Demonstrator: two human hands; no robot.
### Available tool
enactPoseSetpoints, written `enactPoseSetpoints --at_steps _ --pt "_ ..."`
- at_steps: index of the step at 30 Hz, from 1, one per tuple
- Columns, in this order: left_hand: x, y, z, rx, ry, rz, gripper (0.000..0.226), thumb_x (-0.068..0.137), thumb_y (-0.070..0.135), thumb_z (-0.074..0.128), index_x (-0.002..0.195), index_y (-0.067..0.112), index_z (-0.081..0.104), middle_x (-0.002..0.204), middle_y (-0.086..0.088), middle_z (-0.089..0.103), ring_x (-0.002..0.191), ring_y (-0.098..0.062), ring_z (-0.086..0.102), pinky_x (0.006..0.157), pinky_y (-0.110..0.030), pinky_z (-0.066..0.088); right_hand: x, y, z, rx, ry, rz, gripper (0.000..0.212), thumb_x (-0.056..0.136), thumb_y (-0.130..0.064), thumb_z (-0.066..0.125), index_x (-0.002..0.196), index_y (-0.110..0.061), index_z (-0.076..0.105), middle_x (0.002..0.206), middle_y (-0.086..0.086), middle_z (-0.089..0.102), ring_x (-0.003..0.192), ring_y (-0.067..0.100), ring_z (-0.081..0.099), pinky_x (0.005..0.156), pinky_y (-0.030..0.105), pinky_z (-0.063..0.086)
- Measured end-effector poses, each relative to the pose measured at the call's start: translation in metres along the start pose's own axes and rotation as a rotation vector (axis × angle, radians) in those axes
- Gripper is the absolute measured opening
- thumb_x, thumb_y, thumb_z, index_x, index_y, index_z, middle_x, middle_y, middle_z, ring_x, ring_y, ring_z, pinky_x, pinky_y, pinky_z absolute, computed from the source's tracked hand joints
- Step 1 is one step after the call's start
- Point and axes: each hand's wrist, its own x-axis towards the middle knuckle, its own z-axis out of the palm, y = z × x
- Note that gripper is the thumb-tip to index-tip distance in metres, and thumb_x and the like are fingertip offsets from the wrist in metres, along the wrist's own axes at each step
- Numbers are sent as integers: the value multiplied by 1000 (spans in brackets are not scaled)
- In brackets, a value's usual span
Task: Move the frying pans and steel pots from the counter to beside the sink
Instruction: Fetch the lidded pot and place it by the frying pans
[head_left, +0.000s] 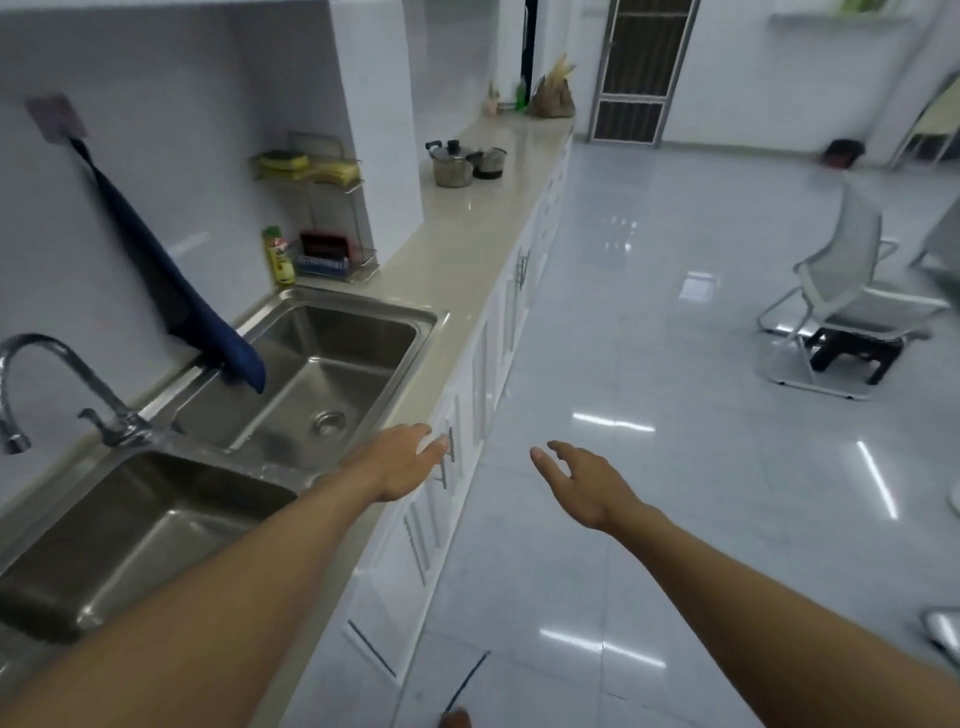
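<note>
- Steel pots (453, 162) stand far down the counter (467, 228), well apart from the sink (332, 358).
- Left hand (408, 460) and right hand (576, 478) hover spread, holding nothing.

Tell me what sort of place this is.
Most likely a home kitchen: a double steel sink with a faucet set in a long counter, and lidded steel pots standing farther along it.

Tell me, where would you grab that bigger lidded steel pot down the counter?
Probably by its side handles, a hand from each side: the steel pot stands upright with its lid on, a dark handle jutting at its left rim. The smaller pot crowds its right side.
</note>
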Motion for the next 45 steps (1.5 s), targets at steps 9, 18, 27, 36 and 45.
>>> enactPoseSetpoints --at_steps 9,18,27,36,45 --pt "163 59 -35 50 -25 76 76 96 70 24 154 22 36 160 -5 38 145 -28 40 117 -53 34 122 40 -78 30 86 73 93 88 -84 21 156 -23 35 159 2 42 147 25 39 121 44 30" --pt "309 133 -79 55 -37 172 71 98 66 23 152 21 40 157 -2 42 142 -24 42 115 -45 34 241 73 -152 64 134 142 88 91 -80 24 156 -23 36 161 0 40 147 24 38 121 44 30" --pt "453 204 -97 24 -15 147 69 99 65 22 150 21 42 156 -4 44 140 -25 44 114 -48 37 398 119 -234 60 108 100 86 92 -80 25 156 -24 36 159 1 42 146 24 39 120 44 31" --pt "579 260 -128 -1 54 88 69 100 63 22 151 21 40 156 -4 45 140 -25 45 114 -48 37 540 151 -315 60 47 37 85 91 -80 26 155 -24 37 158 2 44 145 25 41 119 43 32" --pt "735 269 -180 -4 91 56 72 98 67 21 149 21 40 153 -5 47 135 -25 49 110 -49 41 698 161 -362 44 58 6 85 92 -79 26 155 -23 38 158 2 44 145 24 42 119 42 32"
